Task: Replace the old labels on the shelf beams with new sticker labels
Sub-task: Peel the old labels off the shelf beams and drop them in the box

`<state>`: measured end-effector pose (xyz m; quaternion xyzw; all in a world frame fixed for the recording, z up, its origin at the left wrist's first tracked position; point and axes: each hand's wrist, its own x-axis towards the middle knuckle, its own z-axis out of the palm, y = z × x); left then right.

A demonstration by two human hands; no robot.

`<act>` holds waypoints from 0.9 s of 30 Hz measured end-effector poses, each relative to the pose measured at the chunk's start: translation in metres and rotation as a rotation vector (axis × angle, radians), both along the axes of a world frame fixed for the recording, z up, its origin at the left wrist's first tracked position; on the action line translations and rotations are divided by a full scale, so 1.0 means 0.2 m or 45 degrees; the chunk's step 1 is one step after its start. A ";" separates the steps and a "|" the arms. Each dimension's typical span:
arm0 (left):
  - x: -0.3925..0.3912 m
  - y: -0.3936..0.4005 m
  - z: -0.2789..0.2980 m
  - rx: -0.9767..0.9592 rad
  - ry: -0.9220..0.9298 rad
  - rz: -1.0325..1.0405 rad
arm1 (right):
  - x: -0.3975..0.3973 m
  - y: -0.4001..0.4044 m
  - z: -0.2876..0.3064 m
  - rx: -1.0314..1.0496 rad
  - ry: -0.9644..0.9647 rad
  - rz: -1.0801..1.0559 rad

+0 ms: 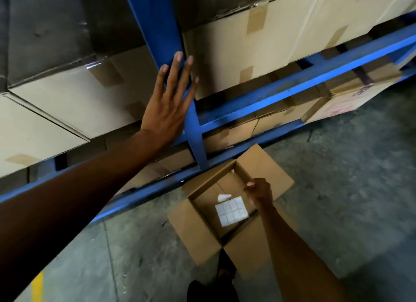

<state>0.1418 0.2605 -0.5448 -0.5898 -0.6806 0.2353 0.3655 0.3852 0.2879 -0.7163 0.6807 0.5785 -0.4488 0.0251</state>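
left hand [167, 103] pressing flat, fingers straight, on blue upright [157, 27] | right hand [258, 192] curling over open carton [265, 166], grasp unclear | label sheet [231, 210] likely light, floppy; pinching an edge

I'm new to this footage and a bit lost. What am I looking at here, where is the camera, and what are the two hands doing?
No machine here: a person wears the camera on their head, looking down at their own arms. The left hand lies flat, fingers straight, against the blue shelf post; cartons fill the shelves. On the floor stands an open box holding a white label sheet and a small white scrap. The right hand hangs over the box with fingers curled; whether it pinches anything is too small to tell.
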 end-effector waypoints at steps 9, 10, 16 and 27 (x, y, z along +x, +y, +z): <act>0.04 -0.04 0.10 -0.138 -0.367 -0.041 | -0.06 -0.01 0.11 0.165 0.185 0.035; 0.03 -0.07 0.12 -0.160 -0.457 -0.066 | -0.11 0.01 0.16 0.227 0.238 0.073; -0.11 -0.42 0.44 -0.032 -0.728 -0.113 | -0.49 -0.07 0.79 0.741 0.614 0.196; -0.58 -1.14 1.13 0.526 -0.530 -0.211 | -1.15 -0.64 1.85 1.547 1.077 0.290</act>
